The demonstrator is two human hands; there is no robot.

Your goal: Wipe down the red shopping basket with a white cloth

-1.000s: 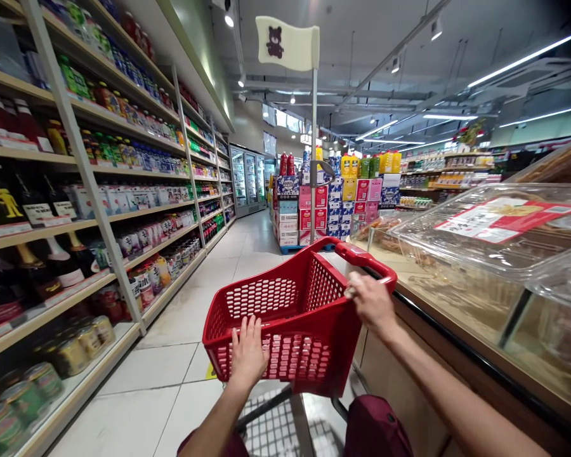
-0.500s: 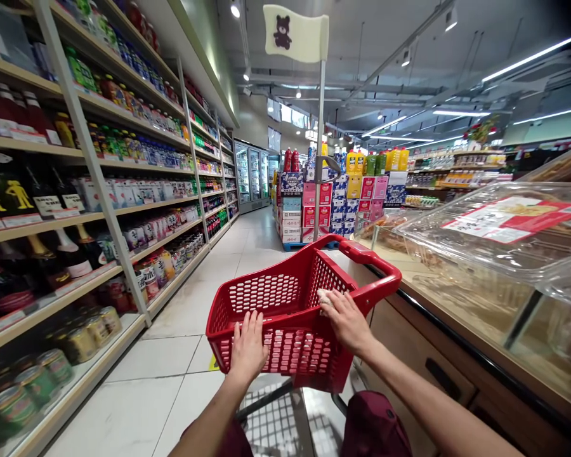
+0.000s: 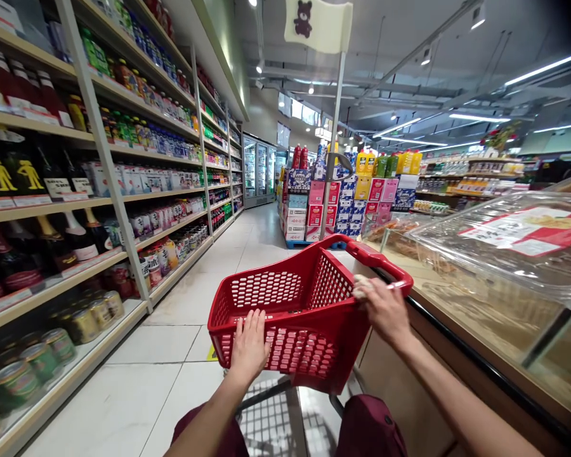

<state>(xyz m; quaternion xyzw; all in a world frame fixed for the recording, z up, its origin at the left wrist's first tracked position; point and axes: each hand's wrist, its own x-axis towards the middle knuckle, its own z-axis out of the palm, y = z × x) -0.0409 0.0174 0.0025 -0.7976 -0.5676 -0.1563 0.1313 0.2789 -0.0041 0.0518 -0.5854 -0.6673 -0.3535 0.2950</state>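
Note:
A red plastic shopping basket [image 3: 285, 298] sits on a cart frame in front of me, and nothing shows inside it. My left hand [image 3: 249, 346] lies flat with fingers spread against the basket's near wall. My right hand [image 3: 385, 310] is closed round a pale cloth [image 3: 361, 289] and presses it on the basket's right rim, just below the red handle [image 3: 375, 259].
Shelves of bottles, cans and cartons [image 3: 76, 190] line the left of the tiled aisle [image 3: 181, 343]. A counter with clear lidded food bins [image 3: 504, 247] runs along the right. Stacked drink boxes [image 3: 333, 203] and a pole with a bear flag [image 3: 320, 25] stand ahead.
My right hand with the cloth moved from inside the basket's rim back out to the right rim near the handle. My left hand stayed on the near wall. The view shifted slightly left.

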